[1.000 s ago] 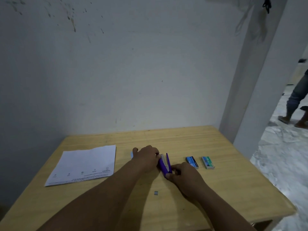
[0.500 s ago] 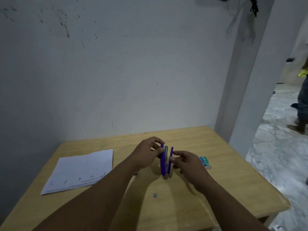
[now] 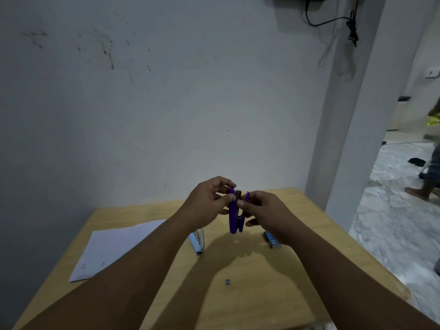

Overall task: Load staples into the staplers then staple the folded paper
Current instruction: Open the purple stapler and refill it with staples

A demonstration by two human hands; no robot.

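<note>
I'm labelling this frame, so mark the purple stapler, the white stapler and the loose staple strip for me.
purple stapler (image 3: pixel 232 220): head view, on its left purple arm.
white stapler (image 3: pixel 197 241): head view, on its white body, lying on the table.
loose staple strip (image 3: pixel 227 282): head view, on the small grey block.

There is one view only, from a camera worn on the person's head, so no second view overlaps it. It looks forward and slightly down across a wooden table (image 3: pixel 295 277) toward a plain wall (image 3: pixel 166 103) that the table's far edge meets. The wide-angle lens bends the scene: both forearms enter from the bottom corners and converge near the frame's centre, where the left hand (image 3: pixel 204 203) and right hand (image 3: pixel 269 213) sit close to the lens, above the table's middle. The near edge of the table falls below the frame. At the right, the view passes a pillar (image 3: pixel 352 139) into an adjoining tiled floor (image 3: pixel 400 222).
</note>
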